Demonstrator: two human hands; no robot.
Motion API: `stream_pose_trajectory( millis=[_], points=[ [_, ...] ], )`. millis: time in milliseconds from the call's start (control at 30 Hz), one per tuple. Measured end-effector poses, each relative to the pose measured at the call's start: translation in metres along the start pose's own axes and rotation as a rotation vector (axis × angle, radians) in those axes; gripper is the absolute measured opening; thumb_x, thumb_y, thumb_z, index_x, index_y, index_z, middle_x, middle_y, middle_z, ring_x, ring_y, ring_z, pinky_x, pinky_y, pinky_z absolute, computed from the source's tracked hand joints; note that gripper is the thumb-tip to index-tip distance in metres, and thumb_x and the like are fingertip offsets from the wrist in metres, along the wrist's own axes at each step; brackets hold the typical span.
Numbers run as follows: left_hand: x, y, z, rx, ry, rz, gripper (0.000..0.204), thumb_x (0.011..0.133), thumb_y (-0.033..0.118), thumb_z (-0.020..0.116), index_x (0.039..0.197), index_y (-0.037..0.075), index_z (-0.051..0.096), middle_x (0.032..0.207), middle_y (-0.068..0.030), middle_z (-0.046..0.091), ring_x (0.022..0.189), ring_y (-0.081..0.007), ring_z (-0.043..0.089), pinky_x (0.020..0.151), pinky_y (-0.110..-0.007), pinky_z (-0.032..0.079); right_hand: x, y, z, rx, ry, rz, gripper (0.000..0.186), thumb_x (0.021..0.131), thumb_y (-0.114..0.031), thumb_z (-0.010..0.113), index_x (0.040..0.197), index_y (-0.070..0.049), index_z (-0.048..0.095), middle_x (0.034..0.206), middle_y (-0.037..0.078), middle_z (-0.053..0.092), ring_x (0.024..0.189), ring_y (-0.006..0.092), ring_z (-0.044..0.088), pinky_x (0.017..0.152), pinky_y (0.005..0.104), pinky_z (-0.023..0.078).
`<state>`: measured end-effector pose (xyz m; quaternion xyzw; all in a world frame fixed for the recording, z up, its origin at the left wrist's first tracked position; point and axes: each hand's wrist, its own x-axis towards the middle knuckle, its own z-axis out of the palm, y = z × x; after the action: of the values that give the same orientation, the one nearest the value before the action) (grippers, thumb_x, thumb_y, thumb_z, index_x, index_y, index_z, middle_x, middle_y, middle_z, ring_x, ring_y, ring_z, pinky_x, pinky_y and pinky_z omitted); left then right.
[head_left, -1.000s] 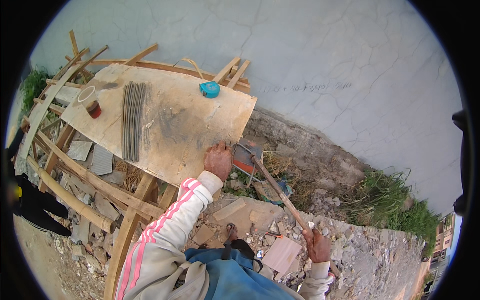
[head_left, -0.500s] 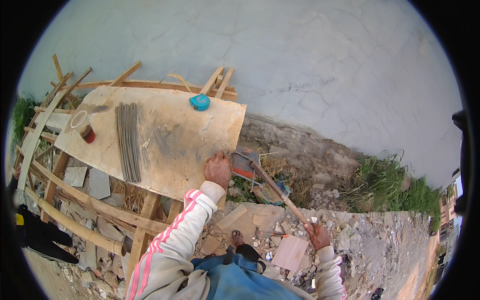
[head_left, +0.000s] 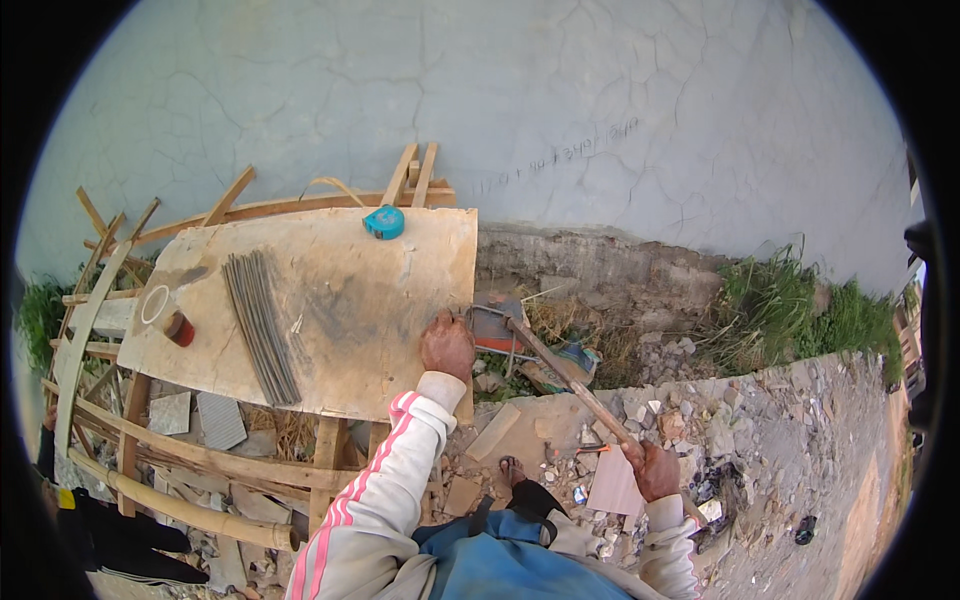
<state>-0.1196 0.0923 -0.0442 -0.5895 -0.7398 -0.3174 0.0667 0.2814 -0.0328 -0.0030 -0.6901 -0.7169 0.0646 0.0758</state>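
Note:
My left hand rests on the right edge of a worn plywood board and grips a thin bent steel rod that forms a loop just past the edge. My right hand is closed on the lower end of a long wooden-handled lever tool; its far end meets the rod loop beside my left hand. A bundle of straight steel rods lies on the board to the left.
A turquoise tape measure sits at the board's far edge. A roll of tape and a small red cup stand at its left. Timber and bamboo framing supports the board. Rubble lies under my feet, a cracked wall beyond.
The view has shifted so the board sits lower and more central. My right hand and the lever handle have swung slightly lower right; my left hand stays at the board's edge.

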Motion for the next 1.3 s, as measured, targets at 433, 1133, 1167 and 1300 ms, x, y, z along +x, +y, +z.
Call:
stream_pose_trajectory(
  millis=[433, 1133, 1167, 1300],
  points=[
    [0.005, -0.014, 0.026, -0.252, 0.015, -0.048, 0.017, 0.084, 0.018, 0.063, 0.083, 0.003, 0.072, 0.089, -0.0164, 0.064, 0.081, -0.0353, 0.068, 0.075, -0.044, 0.056, -0.03, -0.03, 0.001, -0.022, -0.048, 0.09, 0.065, 0.091, -0.066, 0.055, 0.106, -0.005, 0.072, 0.064, 0.021, 0.066, 0.064, 0.0419, 0.067, 0.059, 0.0522, 0.052],
    [0.014, -0.028, -0.01, -0.415, -0.131, -0.115, 0.017, 0.08, 0.018, 0.065, 0.091, 0.01, 0.076, 0.093, -0.0194, 0.067, 0.09, -0.0387, 0.065, 0.083, -0.047, 0.052, -0.019, -0.02, -0.03, 0.092, -0.11, -0.088, 0.051, 0.097, -0.054, 0.054, 0.101, -0.005, 0.067, 0.062, 0.022, 0.064, 0.063, 0.0426, 0.066, 0.057, 0.0545, 0.05],
    [0.014, -0.03, -0.009, -0.397, -0.13, -0.094, 0.017, 0.081, 0.018, 0.065, 0.091, 0.009, 0.076, 0.093, -0.0195, 0.067, 0.09, -0.0389, 0.065, 0.083, -0.046, 0.052, -0.023, -0.024, -0.026, 0.099, -0.083, -0.087, 0.051, 0.097, -0.054, 0.055, 0.101, -0.005, 0.068, 0.062, 0.022, 0.064, 0.063, 0.0426, 0.066, 0.057, 0.0543, 0.05],
    [0.016, -0.03, -0.011, -0.392, -0.152, -0.105, 0.017, 0.081, 0.018, 0.066, 0.091, 0.01, 0.076, 0.094, -0.0201, 0.068, 0.089, -0.0392, 0.065, 0.083, -0.046, 0.052, -0.036, -0.027, -0.013, 0.114, -0.012, -0.019, 0.052, 0.095, -0.056, 0.057, 0.102, -0.006, 0.069, 0.064, 0.022, 0.064, 0.065, 0.0422, 0.066, 0.059, 0.053, 0.051]
  ],
)
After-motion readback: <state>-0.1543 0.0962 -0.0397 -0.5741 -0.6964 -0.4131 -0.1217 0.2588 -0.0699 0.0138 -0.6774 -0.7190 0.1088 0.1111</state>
